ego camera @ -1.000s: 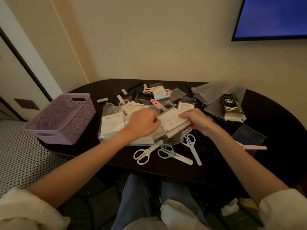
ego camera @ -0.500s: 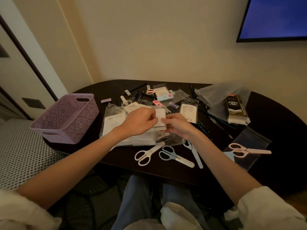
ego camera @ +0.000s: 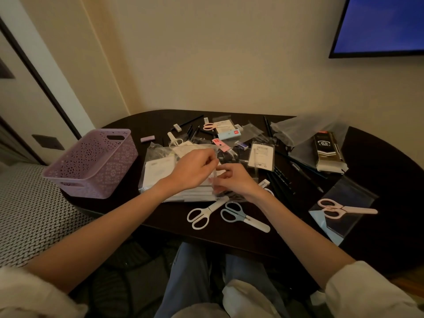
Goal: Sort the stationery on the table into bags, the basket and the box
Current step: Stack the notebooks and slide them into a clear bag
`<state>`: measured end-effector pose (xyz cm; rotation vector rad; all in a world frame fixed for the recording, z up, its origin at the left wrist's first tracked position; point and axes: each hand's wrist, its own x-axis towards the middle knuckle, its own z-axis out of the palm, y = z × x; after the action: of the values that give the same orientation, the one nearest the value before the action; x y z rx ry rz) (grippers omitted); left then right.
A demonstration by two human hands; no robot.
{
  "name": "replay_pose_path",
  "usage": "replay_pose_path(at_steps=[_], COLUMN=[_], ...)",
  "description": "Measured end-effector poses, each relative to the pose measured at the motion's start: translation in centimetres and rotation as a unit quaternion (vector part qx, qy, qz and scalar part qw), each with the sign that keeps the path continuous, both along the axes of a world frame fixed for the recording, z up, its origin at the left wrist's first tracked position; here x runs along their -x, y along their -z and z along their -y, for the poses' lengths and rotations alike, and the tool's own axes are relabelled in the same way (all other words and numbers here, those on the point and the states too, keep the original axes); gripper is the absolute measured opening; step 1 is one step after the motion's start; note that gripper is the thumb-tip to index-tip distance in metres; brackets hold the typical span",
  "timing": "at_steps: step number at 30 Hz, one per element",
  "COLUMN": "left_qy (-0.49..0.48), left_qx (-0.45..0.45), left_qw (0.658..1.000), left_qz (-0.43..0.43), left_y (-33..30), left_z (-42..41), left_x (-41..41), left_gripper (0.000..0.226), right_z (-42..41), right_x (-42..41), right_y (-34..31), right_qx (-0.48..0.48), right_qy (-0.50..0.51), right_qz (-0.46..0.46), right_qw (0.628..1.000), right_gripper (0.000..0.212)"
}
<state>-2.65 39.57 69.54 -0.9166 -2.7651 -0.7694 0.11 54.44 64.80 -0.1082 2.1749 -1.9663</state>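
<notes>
Clear plastic bag held upright at the middle of the tabletop, over a pile of flat white packets; its outline is faint and its contents cannot be made out. Left hand pinches the bag's upper edge with curled fingers; right hand grips its other side, fingers bent, palm down. Both forearms reach in from the near edge, sleeves cut off by the bottom of the frame.

White scissors and grey-handled scissors lie side by side just inside the near edge, in front of the hands. Pink scissors rest on a flat bag at the right near edge. Dark box marked 0.5 mm sits toward the right far side on crumpled bags. Black pens, partly covered by the right wrist, blend into the dark surface. Small erasers and cards toward the far edge are too small to read. Lilac basket stands at the left edge, overhanging it slightly. Bare tabletop shows along the far right rim.
</notes>
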Motion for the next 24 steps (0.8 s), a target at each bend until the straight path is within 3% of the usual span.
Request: replay_pose_path(at_steps=[2,7,15,17,20,24], left_qy=[0.002,0.010,-0.007,-0.011,0.007,0.029], left_qx=[-0.006,-0.008,-0.075,-0.068,-0.021,0.022], left_qw=[1.000,1.000,0.997,0.997,0.997,0.995], left_qz=[0.007,0.018,0.004,-0.040,-0.077,-0.097], left_y=[0.0,0.3,2.9,3.8,5.4,6.0], left_z=[0.1,0.3,1.7,2.3,2.6,2.0], left_x=[0.1,0.2,0.0,0.1,-0.2,-0.9], left_gripper=[0.026,0.027,0.014,0.007,0.018,0.022], right_z=[0.3,-0.4,-5.8,-6.9,-7.3,-6.9], right_x=[0.2,0.8,0.9,1.4,1.9,2.5], right_y=[0.1,-0.2,0.9,1.5,2.1,2.3], right_qx=[-0.027,-0.088,-0.207,-0.258,-0.359,-0.310], right_qy=[0.010,0.059,0.316,0.311,0.243,0.218], right_qz=[-0.020,-0.050,-0.109,-0.084,-0.034,-0.023], right_qw=[0.999,0.993,0.919,0.911,0.901,0.925], right_gripper=[0.035,0.014,0.021,0.040,0.058,0.039])
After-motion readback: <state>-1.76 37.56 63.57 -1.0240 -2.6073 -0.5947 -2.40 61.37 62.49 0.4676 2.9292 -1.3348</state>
